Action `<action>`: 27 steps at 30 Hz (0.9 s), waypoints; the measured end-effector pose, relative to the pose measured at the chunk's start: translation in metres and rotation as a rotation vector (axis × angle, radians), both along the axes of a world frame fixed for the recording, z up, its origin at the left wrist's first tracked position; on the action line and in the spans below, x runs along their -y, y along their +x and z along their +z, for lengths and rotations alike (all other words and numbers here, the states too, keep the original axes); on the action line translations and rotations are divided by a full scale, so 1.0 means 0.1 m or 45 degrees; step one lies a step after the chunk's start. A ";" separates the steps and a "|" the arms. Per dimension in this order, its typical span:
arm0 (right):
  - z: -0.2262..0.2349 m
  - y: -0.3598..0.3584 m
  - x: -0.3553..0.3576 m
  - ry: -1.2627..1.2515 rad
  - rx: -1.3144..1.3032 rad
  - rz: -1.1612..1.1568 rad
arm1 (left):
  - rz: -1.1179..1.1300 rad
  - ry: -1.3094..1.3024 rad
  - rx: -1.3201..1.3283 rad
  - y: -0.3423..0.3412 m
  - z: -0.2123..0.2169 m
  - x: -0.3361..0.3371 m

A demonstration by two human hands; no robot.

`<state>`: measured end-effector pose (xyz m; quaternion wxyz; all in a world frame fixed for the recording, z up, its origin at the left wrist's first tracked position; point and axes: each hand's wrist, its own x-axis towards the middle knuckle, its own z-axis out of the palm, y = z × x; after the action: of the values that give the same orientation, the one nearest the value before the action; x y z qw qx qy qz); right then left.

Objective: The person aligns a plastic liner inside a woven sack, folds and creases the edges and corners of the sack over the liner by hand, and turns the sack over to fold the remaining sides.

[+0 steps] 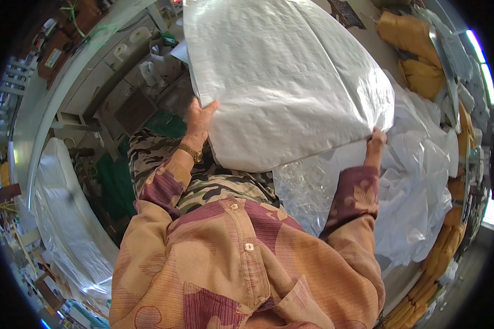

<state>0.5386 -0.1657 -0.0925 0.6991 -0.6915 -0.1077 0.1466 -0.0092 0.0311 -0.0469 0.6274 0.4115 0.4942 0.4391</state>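
Note:
A large, glossy white plastic sheet (280,82), creased and possibly a flat sack, stretches in front of me over my lap. At its left edge my left hand (201,118) is closed, the thumb on the near face and the other fingers hidden behind. My right hand (376,141) pinches the lower right corner, where the sheet bunches into folds. Between the two hands the lower edge runs loosely, bulging down over my camouflage trousers (225,183).
Crumpled clear and white plastic (406,192) is heaped at my right. Yellow-brown bundles (422,49) are stacked beyond it. On the left, a pale machine frame or table edge (41,142) curves past a long white wrapped roll (66,219). White thread cones (140,35) stand at the back left.

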 end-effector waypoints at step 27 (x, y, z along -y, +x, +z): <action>3.61 -4.82 0.13 1.986 -0.584 1.357 | -0.499 -0.586 0.288 -0.25 -0.08 0.71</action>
<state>0.0569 -0.1791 0.2687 0.8069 0.1510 -0.3350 0.4625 -0.0343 -0.0402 -0.0549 0.8274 0.2950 0.4191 0.2296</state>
